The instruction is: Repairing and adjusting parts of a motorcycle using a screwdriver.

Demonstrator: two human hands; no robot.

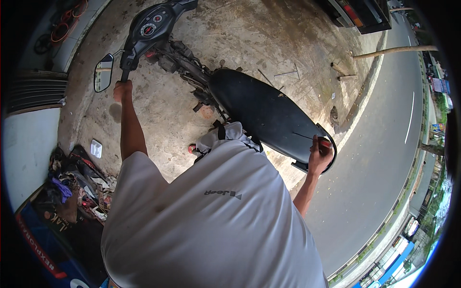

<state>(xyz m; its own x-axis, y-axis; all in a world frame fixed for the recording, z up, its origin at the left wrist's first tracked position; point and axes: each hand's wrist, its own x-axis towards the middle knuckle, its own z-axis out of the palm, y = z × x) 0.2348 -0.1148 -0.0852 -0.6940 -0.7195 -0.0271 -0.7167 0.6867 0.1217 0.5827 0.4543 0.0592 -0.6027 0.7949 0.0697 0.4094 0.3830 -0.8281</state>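
A motorbike with much of its bodywork off stands before me, its dashboard at the upper left and its long black seat stretching to the right. My left hand is closed round the left handlebar grip, just below the mirror. Over the rear end of the seat, my right hand is closed on what looks like a screwdriver; its thin dark shaft points left, and red shows at the handle. The black rear grab rail curves beside this hand, but whether they touch I cannot tell.
Stained concrete floor surrounds the motorbike, with thin metal rods lying beyond the seat. A heap of rags and scraps is at the lower left, near a white foam box. A road runs along the right.
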